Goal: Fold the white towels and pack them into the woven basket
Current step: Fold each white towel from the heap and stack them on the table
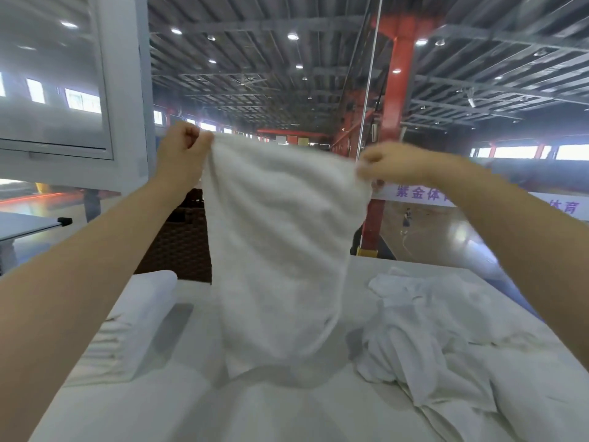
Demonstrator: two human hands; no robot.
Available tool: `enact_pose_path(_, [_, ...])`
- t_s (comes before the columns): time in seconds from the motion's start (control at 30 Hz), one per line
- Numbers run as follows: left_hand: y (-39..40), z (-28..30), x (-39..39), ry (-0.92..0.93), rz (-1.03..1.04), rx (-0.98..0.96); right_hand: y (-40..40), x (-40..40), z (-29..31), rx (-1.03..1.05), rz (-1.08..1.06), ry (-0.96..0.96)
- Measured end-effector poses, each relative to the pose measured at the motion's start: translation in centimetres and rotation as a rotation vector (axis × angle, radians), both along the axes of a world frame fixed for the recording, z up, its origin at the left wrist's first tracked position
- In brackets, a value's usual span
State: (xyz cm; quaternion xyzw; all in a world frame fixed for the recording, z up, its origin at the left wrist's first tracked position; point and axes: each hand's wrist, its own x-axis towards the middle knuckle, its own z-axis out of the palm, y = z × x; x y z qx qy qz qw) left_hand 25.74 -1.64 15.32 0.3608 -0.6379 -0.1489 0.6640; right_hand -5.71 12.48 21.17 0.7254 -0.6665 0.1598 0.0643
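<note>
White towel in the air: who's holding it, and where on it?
Both hands hold the white terry towel by its top corners: the left hand pinches the upper left corner, the right hand the upper right. The rest hangs free.

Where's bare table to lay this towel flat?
Bare table lies near you, between the folded stack left and the crumpled pile right. The right side is crowded. The basket blocks the far left.

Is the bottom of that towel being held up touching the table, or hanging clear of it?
Touching. In the head view, the held towel hangs from both hands and its lower end rests bunched on the table.
</note>
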Motion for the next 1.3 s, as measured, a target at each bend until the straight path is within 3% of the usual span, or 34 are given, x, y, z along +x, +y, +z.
enact_pose_path(0.03, [0.0,0.0,-0.4,-0.065,0.022,0.002,0.0,0.3,0.1,0.160,0.015,-0.060])
enact_pose_path(0.07, [-0.1,0.0,-0.7,-0.113,0.030,0.013,-0.1,0.5,0.2,0.153,0.023,-0.093])
enact_pose_path(0.13, [-0.7,0.0,-0.5,-0.093,0.027,0.041,-0.1,1.1,0.3,-0.308,0.006,-0.084])
enact_pose_path(0.17, [-0.9,0.1,-0.3,-0.053,0.023,0.061,-0.3,1.0,0.5,-0.357,0.044,-0.169])
enact_pose_path(0.27, [-1.1,0.4,0.2,-0.009,0.011,0.096,0.5,1.8,0.0,0.281,0.176,-0.248])
enact_pose_path(0.3, [-1.2,0.3,0.3,-0.018,0.006,0.102,0.3,1.8,0.0,0.268,0.163,-0.184])
enact_pose_path(0.4, [-1.3,-0.2,0.5,-0.004,0.008,0.124,-0.4,1.5,0.8,-0.235,0.068,-0.129])
enact_pose_path(0.5, [-1.2,-0.6,0.0,-0.003,-0.004,0.152,0.3,2.1,0.8,0.229,0.180,-0.342])
enact_pose_path(0.6, [-1.3,-1.2,-0.7,-0.025,0.006,0.125,-0.7,2.2,0.5,-0.038,0.065,-0.270])
enact_pose_path(0.8, [-1.2,-0.5,0.1,-0.003,0.052,0.098,-2.3,1.6,-0.8,-0.232,-0.027,-0.397])
enact_pose_path(1.1, [-1.2,-0.3,0.8,-0.022,0.031,0.107,-2.4,1.4,-0.4,-0.273,-0.011,-0.396])
enact_pose_path(1.3, [-0.7,0.6,0.9,-0.025,0.046,0.099,-2.1,0.8,0.7,-0.258,0.094,-0.569])
